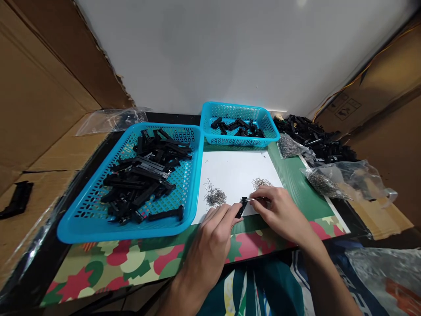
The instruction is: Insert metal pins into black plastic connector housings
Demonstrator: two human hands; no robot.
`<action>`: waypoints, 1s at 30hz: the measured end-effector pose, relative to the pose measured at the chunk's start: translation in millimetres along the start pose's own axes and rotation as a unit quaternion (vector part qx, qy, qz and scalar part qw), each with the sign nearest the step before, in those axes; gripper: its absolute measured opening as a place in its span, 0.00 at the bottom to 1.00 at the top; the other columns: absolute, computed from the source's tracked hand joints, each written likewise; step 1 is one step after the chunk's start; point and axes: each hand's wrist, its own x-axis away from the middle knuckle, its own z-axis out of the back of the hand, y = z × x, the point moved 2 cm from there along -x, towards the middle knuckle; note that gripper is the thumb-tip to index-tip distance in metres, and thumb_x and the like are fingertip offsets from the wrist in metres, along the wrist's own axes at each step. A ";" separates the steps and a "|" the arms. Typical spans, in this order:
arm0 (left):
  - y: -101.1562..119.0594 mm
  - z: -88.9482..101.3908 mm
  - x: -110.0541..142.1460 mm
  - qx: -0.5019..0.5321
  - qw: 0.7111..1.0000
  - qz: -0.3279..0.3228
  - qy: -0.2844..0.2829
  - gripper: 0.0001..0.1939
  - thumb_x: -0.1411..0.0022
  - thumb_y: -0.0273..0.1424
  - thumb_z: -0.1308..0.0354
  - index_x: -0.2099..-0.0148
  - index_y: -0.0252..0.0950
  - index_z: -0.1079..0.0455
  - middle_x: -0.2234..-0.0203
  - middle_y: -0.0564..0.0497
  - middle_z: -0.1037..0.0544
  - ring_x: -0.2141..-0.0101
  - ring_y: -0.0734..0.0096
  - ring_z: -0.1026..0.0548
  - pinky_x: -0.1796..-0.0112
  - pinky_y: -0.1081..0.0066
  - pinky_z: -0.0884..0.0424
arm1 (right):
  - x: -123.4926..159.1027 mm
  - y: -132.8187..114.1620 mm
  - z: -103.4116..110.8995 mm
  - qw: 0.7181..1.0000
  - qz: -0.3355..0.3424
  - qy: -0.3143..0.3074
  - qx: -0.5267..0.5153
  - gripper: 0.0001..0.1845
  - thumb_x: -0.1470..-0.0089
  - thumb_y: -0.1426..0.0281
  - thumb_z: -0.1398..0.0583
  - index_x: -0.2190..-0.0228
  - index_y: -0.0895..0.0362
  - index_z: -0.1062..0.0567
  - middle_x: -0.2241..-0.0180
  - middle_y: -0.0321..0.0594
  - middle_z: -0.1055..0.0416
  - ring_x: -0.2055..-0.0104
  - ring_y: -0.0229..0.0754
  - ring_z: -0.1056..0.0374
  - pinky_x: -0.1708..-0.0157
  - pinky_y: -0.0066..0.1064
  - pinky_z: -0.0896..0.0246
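Over the front edge of the white sheet (237, 169), my left hand (213, 235) is closed around a small black plastic part (242, 207). My right hand (279, 213) pinches a thin metal tool (252, 199), which looks like tweezers. Its tip meets the upper end of the black part. My fingers hide most of the tool and some of the part. A pile of tiny metal springs or wire pieces (215, 197) lies just beyond my left hand. Another pile of fine wire pieces (261, 183) is right behind my right fingers.
A large blue basket (131, 235) of black plastic parts stands at left. Behind the sheet is a smaller blue basket (240, 141) with similar parts. Bags of small metal pieces (324, 182) and a heap of black parts (315, 136) lie at right. Cardboard flanks both sides.
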 end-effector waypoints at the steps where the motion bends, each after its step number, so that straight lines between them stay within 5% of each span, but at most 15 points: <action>1: 0.3 0.2 0.2 0.000 1.000 0.000 -0.002 0.27 0.29 0.12 0.48 0.35 0.41 0.34 0.54 0.48 0.19 0.55 0.58 0.20 0.58 0.60 0.22 | -1.2 0.1 -1.6 1.000 0.004 0.001 0.012 0.12 0.36 0.75 0.40 0.68 0.56 0.17 0.71 0.38 0.22 0.70 0.41 0.31 0.68 0.34 0.44; 12: 0.7 -1.3 -0.4 -0.014 1.000 0.011 -0.002 0.21 0.27 0.16 0.45 0.38 0.39 0.31 0.56 0.47 0.18 0.57 0.55 0.19 0.59 0.58 0.22 | 2.1 -3.5 -11.5 0.991 0.071 0.026 0.108 0.19 0.35 0.77 0.43 0.78 0.55 0.31 0.76 0.35 0.37 0.71 0.41 0.40 0.67 0.34 0.48; 23: -0.1 -1.4 -1.1 0.000 0.999 0.043 0.004 0.16 0.26 0.19 0.45 0.42 0.39 0.28 0.53 0.46 0.17 0.55 0.55 0.18 0.56 0.58 0.21 | 8.0 3.5 -20.4 0.978 0.140 0.064 0.142 0.14 0.32 0.76 0.44 0.71 0.56 0.27 0.72 0.38 0.35 0.67 0.44 0.38 0.63 0.35 0.45; 30: -1.9 -2.3 -0.4 0.026 0.998 0.059 -0.007 0.23 0.26 0.15 0.50 0.38 0.42 0.30 0.56 0.49 0.19 0.54 0.60 0.20 0.56 0.62 0.19 | 0.4 -4.1 -8.5 0.978 0.102 -0.054 0.173 0.16 0.30 0.78 0.44 0.72 0.56 0.27 0.69 0.39 0.32 0.64 0.45 0.34 0.61 0.36 0.42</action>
